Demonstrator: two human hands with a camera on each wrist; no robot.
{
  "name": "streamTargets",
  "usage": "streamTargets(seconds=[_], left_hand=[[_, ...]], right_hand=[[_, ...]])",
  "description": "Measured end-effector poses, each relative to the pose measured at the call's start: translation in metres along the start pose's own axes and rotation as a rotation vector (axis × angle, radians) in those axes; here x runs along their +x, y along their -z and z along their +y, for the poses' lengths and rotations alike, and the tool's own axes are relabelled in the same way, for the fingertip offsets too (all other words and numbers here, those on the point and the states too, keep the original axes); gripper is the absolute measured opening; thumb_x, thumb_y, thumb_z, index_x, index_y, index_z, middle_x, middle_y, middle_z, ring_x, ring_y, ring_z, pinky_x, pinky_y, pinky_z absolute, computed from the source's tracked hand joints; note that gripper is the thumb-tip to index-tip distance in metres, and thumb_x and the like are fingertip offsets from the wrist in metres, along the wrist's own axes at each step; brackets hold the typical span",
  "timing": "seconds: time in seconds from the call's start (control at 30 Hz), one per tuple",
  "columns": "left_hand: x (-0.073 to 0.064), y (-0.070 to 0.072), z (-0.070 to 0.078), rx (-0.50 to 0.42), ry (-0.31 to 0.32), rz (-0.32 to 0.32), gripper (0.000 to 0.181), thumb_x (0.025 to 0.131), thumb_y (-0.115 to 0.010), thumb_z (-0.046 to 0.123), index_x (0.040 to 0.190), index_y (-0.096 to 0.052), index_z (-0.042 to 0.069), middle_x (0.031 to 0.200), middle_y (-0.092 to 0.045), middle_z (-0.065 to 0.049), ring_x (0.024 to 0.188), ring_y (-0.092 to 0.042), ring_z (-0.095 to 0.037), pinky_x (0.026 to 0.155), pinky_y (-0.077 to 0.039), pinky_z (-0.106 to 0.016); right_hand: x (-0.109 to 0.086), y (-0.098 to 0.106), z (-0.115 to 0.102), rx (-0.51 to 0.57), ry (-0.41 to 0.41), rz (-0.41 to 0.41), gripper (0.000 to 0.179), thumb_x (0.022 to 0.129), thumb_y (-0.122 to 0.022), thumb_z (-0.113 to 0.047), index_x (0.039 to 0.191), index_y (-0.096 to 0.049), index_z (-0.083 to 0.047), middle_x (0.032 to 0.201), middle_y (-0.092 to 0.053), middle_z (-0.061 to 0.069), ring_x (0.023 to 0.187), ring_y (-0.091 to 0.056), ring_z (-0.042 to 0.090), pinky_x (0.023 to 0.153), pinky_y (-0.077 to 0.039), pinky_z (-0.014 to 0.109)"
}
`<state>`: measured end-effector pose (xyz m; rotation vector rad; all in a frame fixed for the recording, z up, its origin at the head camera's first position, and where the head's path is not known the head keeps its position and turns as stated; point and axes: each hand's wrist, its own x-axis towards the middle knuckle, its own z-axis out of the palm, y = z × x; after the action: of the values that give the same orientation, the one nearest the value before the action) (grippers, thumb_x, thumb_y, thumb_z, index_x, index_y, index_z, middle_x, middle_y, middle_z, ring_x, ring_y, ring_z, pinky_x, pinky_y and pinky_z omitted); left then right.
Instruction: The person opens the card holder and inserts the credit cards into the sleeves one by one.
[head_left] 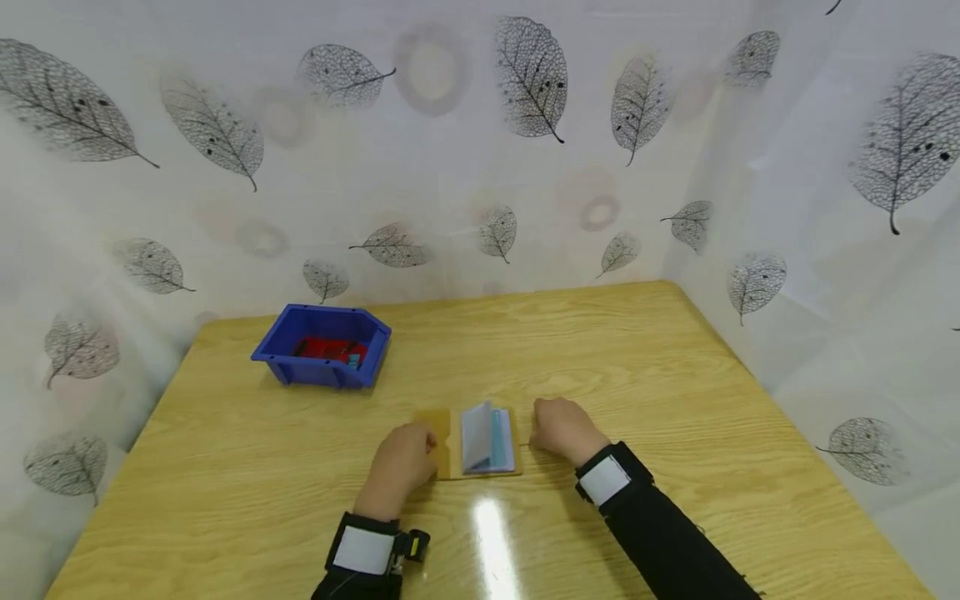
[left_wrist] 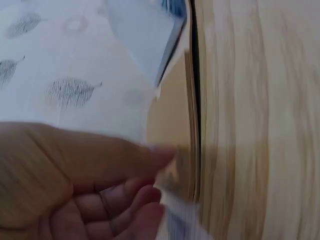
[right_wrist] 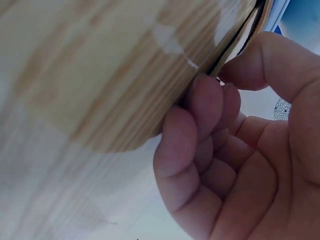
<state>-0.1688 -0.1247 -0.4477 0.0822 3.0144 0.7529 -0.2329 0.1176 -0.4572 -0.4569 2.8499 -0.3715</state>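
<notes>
Fingers (left_wrist: 142,215) of the left hand (head_left: 400,463) are bent, at 9 o'clock of a tan booklet (head_left: 456,450), and the thumb reaches over its left flap (head_left: 433,417); I cannot tell if they pinch it. The booklet is open on the bench (head_left: 600,358), between both hands. At its 3 o'clock, just beside the edge, is the right hand (head_left: 564,429), with fingers curled and thumb tip close to them; whether something thin is between, I cannot tell from my distance. Inside the booklet, one pale page (head_left: 477,442) is lifted and tilted, and at its 3 o'clock I see a teal strip (head_left: 497,437). At about 10 o'clock from the booklet stands a blue bin (head_left: 315,372), which contains a red thing (head_left: 321,347) and a small light-blue piece (head_left: 354,361).
</notes>
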Motion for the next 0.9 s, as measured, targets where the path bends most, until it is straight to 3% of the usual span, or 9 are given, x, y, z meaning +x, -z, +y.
streamTargets(seconds=[0.1, 0.23, 0.4, 0.53, 0.7, 0.77, 0.9], left_hand=[[0.006, -0.008, 0.02, -0.01, -0.028, 0.003, 0.036, 0.088, -0.07, 0.028, 0.102, -0.065, -0.005, 0.09, -0.066, -0.015, 0.082, -0.063, -0.029, 0.071, -0.052, -0.043], [0.012, -0.018, 0.045, 0.055, 0.001, 0.029, 0.07, 0.086, -0.065, 0.055, 0.109, -0.061, -0.012, 0.09, -0.063, -0.021, 0.085, -0.063, -0.035, 0.073, -0.051, -0.045], [0.013, -0.027, 0.061, 0.106, 0.009, 0.054, 0.069, 0.082, -0.071, 0.052, 0.105, -0.06, -0.012, 0.088, -0.061, -0.022, 0.086, -0.06, -0.038, 0.078, -0.047, -0.048], [0.013, -0.022, 0.057, -0.024, 0.064, 0.033, 0.056, 0.084, -0.072, 0.036, 0.109, -0.056, -0.011, 0.084, -0.059, -0.019, 0.077, -0.059, -0.032, 0.066, -0.049, -0.042], [0.011, -0.006, 0.037, -0.178, 0.124, 0.066, 0.028, 0.082, -0.066, 0.014, 0.1, -0.054, -0.005, 0.071, -0.056, -0.011, 0.059, -0.052, -0.021, 0.049, -0.042, -0.033], [0.009, -0.002, 0.028, -0.168, 0.138, 0.093, 0.028, 0.081, -0.066, 0.009, 0.102, -0.053, -0.005, 0.07, -0.058, -0.013, 0.057, -0.053, -0.022, 0.047, -0.041, -0.034], [0.007, -0.001, 0.014, -0.099, 0.168, 0.105, 0.051, 0.077, -0.072, 0.005, 0.118, -0.047, -0.013, 0.079, -0.062, -0.022, 0.064, -0.06, -0.028, 0.053, -0.047, -0.04]], right_hand=[[0.001, 0.001, 0.001, -0.007, 0.0, 0.003, 0.023, 0.076, -0.075, -0.011, 0.075, -0.052, -0.007, 0.065, -0.053, 0.003, 0.06, -0.047, 0.02, 0.055, -0.041, 0.034], [0.001, 0.001, 0.001, -0.014, 0.015, 0.021, 0.025, 0.076, -0.077, -0.013, 0.075, -0.052, -0.007, 0.066, -0.053, 0.003, 0.06, -0.048, 0.02, 0.055, -0.041, 0.035], [-0.002, 0.001, 0.0, -0.012, 0.018, 0.031, 0.025, 0.075, -0.076, -0.011, 0.074, -0.052, -0.007, 0.065, -0.053, 0.003, 0.06, -0.048, 0.02, 0.056, -0.042, 0.035], [-0.002, 0.001, -0.001, 0.004, 0.021, 0.025, 0.025, 0.075, -0.076, -0.011, 0.074, -0.051, -0.007, 0.065, -0.053, 0.003, 0.06, -0.047, 0.02, 0.056, -0.042, 0.035], [0.0, 0.002, 0.0, 0.032, 0.006, -0.001, 0.023, 0.077, -0.074, -0.011, 0.074, -0.051, -0.007, 0.065, -0.052, 0.003, 0.06, -0.047, 0.019, 0.056, -0.04, 0.033], [0.0, 0.002, 0.0, 0.038, 0.001, -0.007, 0.023, 0.077, -0.074, -0.011, 0.074, -0.052, -0.008, 0.065, -0.053, 0.002, 0.06, -0.048, 0.019, 0.056, -0.04, 0.032], [0.0, 0.001, 0.002, 0.051, -0.005, -0.014, 0.022, 0.077, -0.075, -0.011, 0.074, -0.053, -0.008, 0.066, -0.054, 0.001, 0.061, -0.049, 0.018, 0.057, -0.041, 0.032]])
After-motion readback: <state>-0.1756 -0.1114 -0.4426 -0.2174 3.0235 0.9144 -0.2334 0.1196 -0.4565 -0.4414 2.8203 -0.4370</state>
